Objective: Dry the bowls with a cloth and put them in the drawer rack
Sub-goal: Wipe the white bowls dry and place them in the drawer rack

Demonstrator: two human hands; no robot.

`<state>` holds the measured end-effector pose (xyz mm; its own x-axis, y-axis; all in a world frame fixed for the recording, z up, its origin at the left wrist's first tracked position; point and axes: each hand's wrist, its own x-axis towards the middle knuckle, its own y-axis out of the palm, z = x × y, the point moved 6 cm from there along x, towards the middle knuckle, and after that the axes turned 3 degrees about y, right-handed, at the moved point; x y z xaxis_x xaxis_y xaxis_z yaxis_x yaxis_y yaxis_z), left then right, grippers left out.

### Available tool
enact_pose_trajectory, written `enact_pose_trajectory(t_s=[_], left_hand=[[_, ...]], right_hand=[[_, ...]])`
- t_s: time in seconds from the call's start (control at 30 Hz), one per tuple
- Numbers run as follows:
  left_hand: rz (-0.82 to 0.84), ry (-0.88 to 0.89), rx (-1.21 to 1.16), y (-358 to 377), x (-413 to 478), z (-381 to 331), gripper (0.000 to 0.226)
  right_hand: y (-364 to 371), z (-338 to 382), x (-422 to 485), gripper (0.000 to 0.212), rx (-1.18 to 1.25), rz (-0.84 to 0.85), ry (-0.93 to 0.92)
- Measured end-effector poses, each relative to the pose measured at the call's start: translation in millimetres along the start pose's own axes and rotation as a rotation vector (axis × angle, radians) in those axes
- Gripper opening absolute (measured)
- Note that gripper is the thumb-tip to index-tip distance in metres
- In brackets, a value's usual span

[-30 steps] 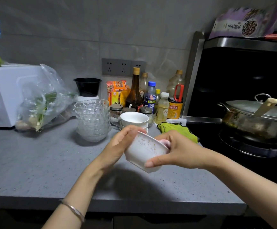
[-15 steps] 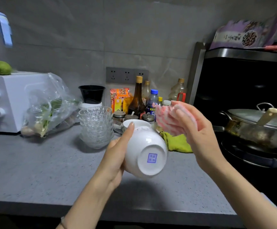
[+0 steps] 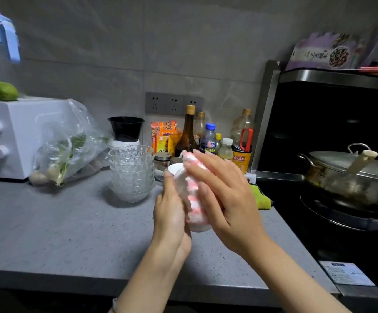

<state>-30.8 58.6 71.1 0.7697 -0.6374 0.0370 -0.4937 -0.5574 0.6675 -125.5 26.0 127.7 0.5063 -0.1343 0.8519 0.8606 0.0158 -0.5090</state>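
who: one person | left arm [image 3: 142, 281] and right arm [image 3: 296, 279]: bare all the way to the picture's edge | left hand [image 3: 172, 213]: bare, short plain nails | right hand [image 3: 226, 199]: bare, long thin fingers [image 3: 208, 163], short plain nails | left wrist: tiny pale band [image 3: 114, 301] at bottom edge, hard to see

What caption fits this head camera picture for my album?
Left hand holds a white bowl; right hand presses a pink-and-white cloth on it above the grey counter.
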Motion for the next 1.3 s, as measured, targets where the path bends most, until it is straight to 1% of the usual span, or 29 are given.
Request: enact_pose_trajectory(t_s=[0.07,0.1,0.2,0.23,0.3,0.4,0.47,0.5,0.57,0.63,0.73,0.8,0.9,0.97,1.03,1.1,1.13,1.2,1.23,1.3], left_hand=[[-0.076,-0.047,-0.070,-5,2,5,0.046],[-0.111,-0.080,-0.109,-8,2,8,0.049],[-0.184,-0.168,-0.180,-16,4,19,0.055],[-0.179,-0.178,-0.177,-16,4,20,0.055],[-0.174,-0.159,-0.151,-15,4,19,0.054],[-0.229,-0.081,-0.103,-16,4,9,0.044],[-0.232,-0.079,-0.100,-16,5,7,0.042],[-0.227,-0.084,-0.116,-17,6,7,0.044],[-0.199,-0.121,-0.161,-17,8,11,0.051],[-0.154,-0.138,-0.158,-13,8,15,0.056],[-0.204,-0.066,-0.093,-15,5,12,0.049],[-0.202,-0.036,-0.073,-14,7,6,0.048],[-0.156,-0.066,-0.104,-13,11,10,0.055],[-0.090,-0.050,-0.036,-10,12,15,0.051],[-0.043,0.018,0.050,-7,11,17,0.044],[-0.035,0.075,0.105,-7,12,16,0.039],[-0.041,0.090,0.121,-8,13,17,0.036],[-0.051,0.106,0.151,-12,11,17,0.032],[-0.049,0.113,0.174,-14,12,18,0.032],[-0.064,0.138,0.204,-24,18,17,0.032]], right_hand=[[6,-5,-7,0.045,0.032,0.004,0.084],[12,-5,-14,0.046,0.003,0.012,0.100],[25,0,-32,0.051,-0.133,0.033,0.087],[25,1,-33,0.052,-0.159,0.040,0.077],[22,-1,-28,0.050,-0.180,0.033,0.051],[15,-11,-25,0.048,-0.124,-0.014,0.111],[13,-11,-31,0.045,-0.093,-0.060,0.133],[15,-6,-35,0.044,-0.082,-0.071,0.113],[18,3,-39,0.043,-0.071,-0.061,0.041],[18,2,-32,0.044,-0.118,-0.034,0.012],[13,-12,-23,0.052,-0.164,-0.026,0.098],[13,-13,-28,0.053,-0.167,-0.031,0.128],[22,0,-36,0.052,-0.202,-0.020,0.048],[24,2,-28,0.052,-0.231,-0.005,0.025],[20,-5,-17,0.048,-0.171,-0.026,0.112],[16,-22,-6,0.043,-0.010,-0.043,0.293],[18,-33,-4,0.044,0.079,-0.036,0.386],[21,-56,-3,0.054,0.210,-0.034,0.530],[21,-66,-6,0.057,0.221,-0.045,0.548],[24,-83,-17,0.053,0.145,-0.046,0.516]])
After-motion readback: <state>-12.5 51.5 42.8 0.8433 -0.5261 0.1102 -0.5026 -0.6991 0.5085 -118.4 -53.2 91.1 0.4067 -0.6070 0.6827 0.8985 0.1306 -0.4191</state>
